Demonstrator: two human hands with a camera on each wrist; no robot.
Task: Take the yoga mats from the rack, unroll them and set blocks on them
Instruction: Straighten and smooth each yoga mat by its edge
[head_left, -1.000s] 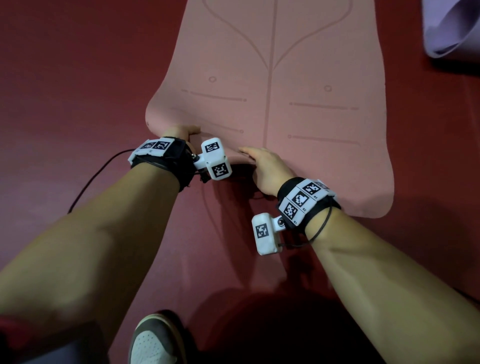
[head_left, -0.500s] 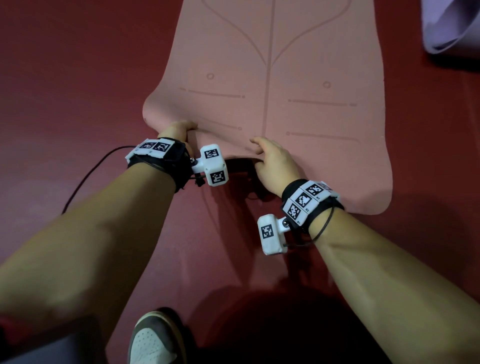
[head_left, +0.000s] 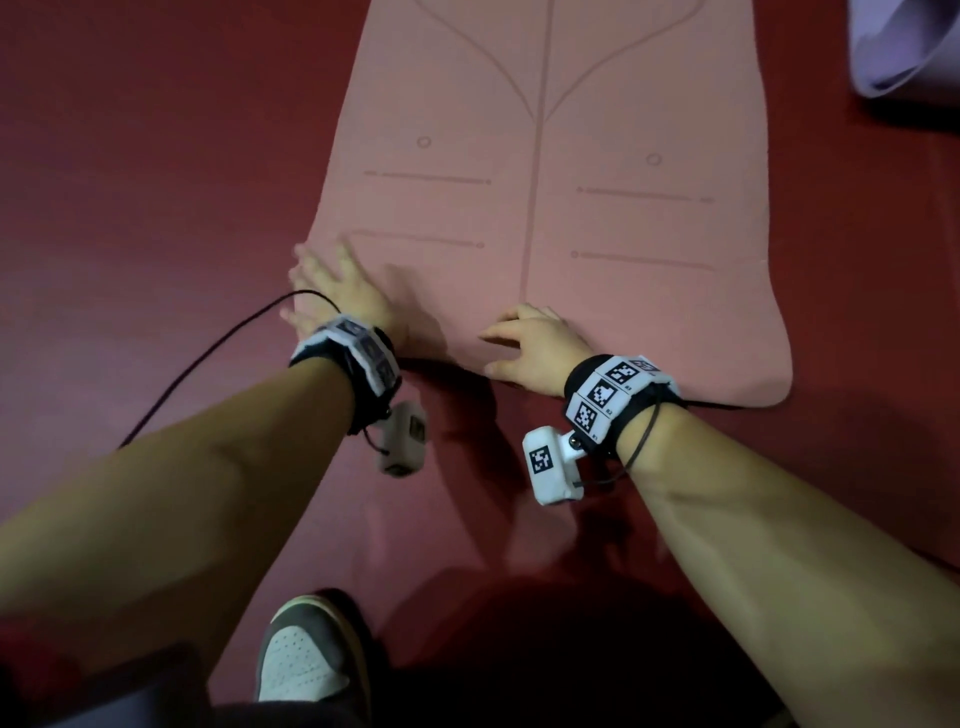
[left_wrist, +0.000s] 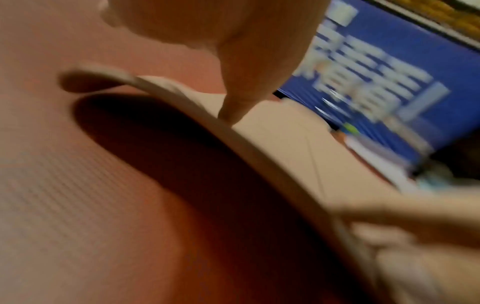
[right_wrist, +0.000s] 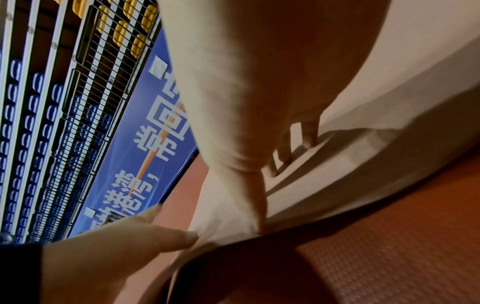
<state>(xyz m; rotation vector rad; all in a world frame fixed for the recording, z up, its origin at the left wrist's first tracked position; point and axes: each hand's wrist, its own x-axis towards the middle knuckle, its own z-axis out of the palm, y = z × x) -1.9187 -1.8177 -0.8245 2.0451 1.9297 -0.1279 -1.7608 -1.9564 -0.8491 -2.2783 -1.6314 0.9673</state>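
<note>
Flattened now since a moment ago: left hand (head_left: 337, 291), no longer gripping, spread open on the near left corner of the pink rubber yoga mat (head_left: 597, 218); right hand (head_left: 530, 348) fingers extended, pressing its near edge onto the dark red floor (head_left: 130, 182). Mat unrolled, near edge slightly raised; blocks not yet placed, none visible.

Your left hand (head_left: 337, 296) and right hand (head_left: 535, 348) press flat on the pink mat (head_left: 597, 218) at its near edge, mid-frame; purple mat (head_left: 904, 47) sits upper right.
</note>
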